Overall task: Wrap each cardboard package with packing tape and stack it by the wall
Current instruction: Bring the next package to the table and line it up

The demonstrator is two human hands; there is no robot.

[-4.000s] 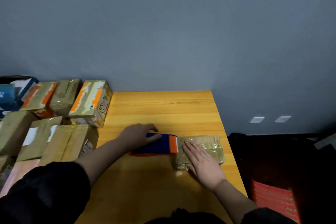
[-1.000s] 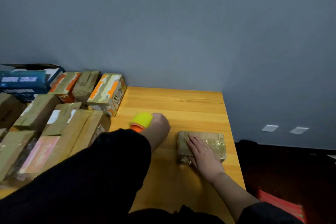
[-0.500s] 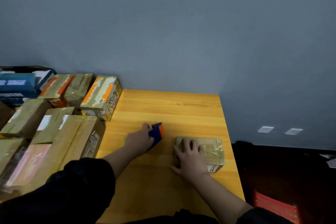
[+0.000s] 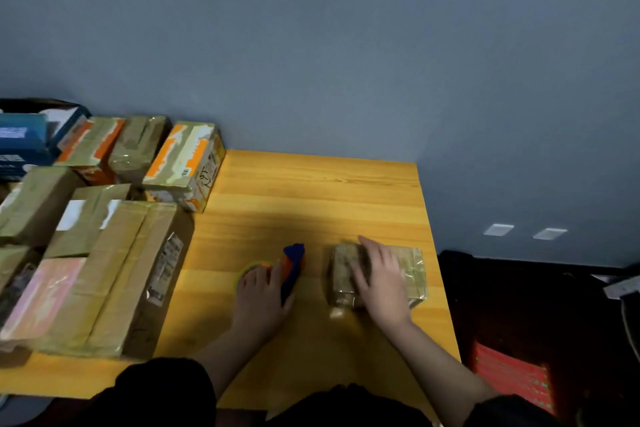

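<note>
A small cardboard package (image 4: 412,270) wrapped in shiny clear tape lies on the right part of the wooden table (image 4: 311,191). My right hand (image 4: 381,281) rests on top of it with the fingers spread, covering its middle. To its left lies a blue and orange tape dispenser (image 4: 294,260) with a yellow-green roll. My left hand (image 4: 261,298) lies over the roll end and grips the dispenser. The blue handle sticks out past my thumb. Both hands are slightly blurred.
Several taped cardboard boxes fill the table's left side, a large one (image 4: 117,274) nearest and an orange-and-white one (image 4: 183,163) against the grey wall. A blue box (image 4: 20,139) is at the far left. The table's right edge drops to a dark floor with a red crate (image 4: 512,374).
My left hand has brought the dispenser down onto the table closer to the package. My right hand has shifted from the package's left end to its middle. The package sits slightly turned.
</note>
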